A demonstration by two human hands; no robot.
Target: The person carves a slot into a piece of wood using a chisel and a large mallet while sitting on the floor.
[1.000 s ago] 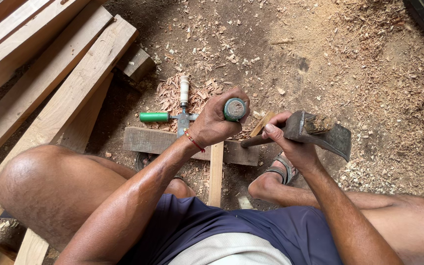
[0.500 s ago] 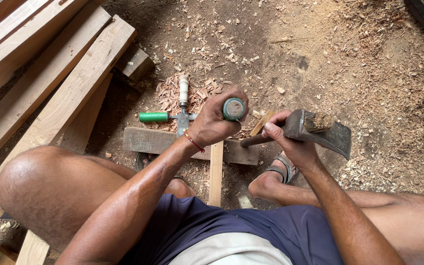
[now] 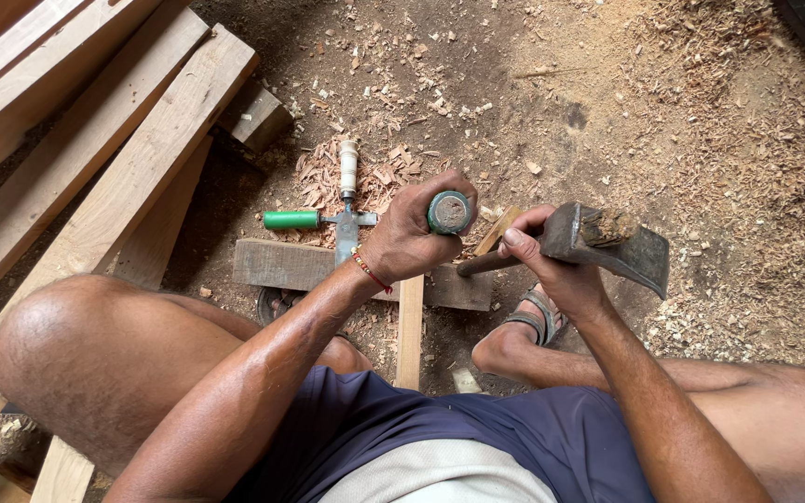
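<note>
A person squats on a dirt floor point(image 3: 663, 102) strewn with wood shavings, seen from above. At the centre of the frame, the left hand point(image 3: 412, 233) has its grip closed around a green-handled chisel point(image 3: 448, 212), held upright so its butt end faces the camera. Just to its right, the right hand point(image 3: 552, 265) has its grip closed on the wooden handle of a hatchet point(image 3: 607, 244), whose dark iron head points right. Below the hands lies a short wooden block point(image 3: 281, 264) across a narrow strip of wood point(image 3: 409, 326). Two more chisels point(image 3: 293, 220) lie just left of the left hand, and long planks point(image 3: 95, 140) fill the upper left.
</note>
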